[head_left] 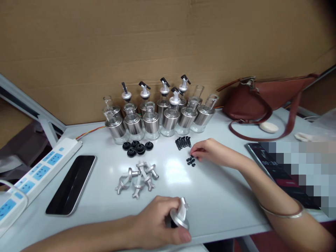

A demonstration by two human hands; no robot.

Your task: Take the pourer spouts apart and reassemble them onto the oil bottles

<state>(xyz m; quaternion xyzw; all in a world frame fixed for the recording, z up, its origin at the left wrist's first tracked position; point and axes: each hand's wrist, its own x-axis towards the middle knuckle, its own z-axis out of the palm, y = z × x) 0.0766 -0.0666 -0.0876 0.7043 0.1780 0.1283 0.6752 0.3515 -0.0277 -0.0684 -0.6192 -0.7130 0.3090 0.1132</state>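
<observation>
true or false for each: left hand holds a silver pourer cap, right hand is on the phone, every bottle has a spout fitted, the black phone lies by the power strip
1. The left hand holds a silver pourer cap. True.
2. The right hand is on the phone. False: its fingers are at the small black pieces.
3. Every bottle has a spout fitted. False: several stand open-necked.
4. The phone lies by the power strip. True.

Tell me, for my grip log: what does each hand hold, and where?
Left hand grips a silver spout cap around its rim. Right hand touches small black pieces, holding nothing clearly.
</observation>
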